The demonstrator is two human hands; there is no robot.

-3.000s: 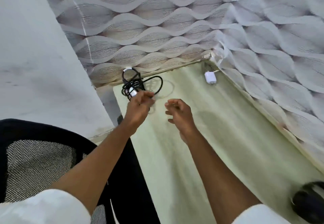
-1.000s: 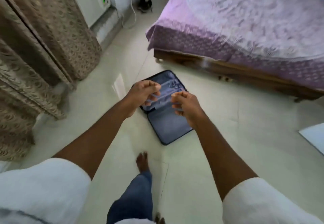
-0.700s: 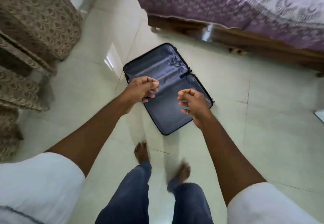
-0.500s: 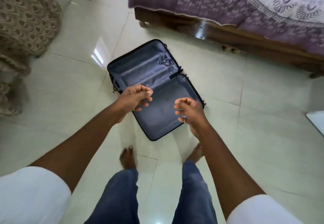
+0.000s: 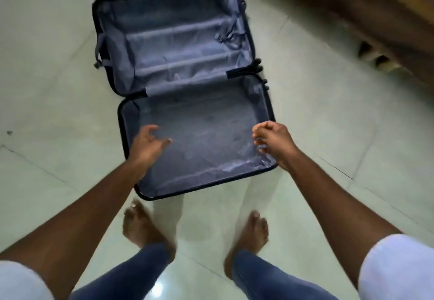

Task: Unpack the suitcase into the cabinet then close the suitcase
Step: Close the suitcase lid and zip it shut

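Pale tiled floor [image 5: 70, 102], with a wooden bed frame [image 5: 366, 17] at upper right. The suitcase [image 5: 187, 83] lies flat and fully opened on the floor, just ahead of your bare feet; both grey-lined halves show only lining and loose straps, with no contents visible. Judged from this, unpacking appears done and the step in hand is closing the case. Your left hand [image 5: 148, 144] hovers over the near half close to its left rim, its grip spread and holding nothing. Your right hand [image 5: 272, 139] hangs above the near half's right rim, its grip curled in on itself with nothing visibly held; whether it touches the rim you cannot tell. The next move likely calls for taking one half by its rim, folding it onto the other, then running the zip round. No brand, label or writing can be read anywhere.
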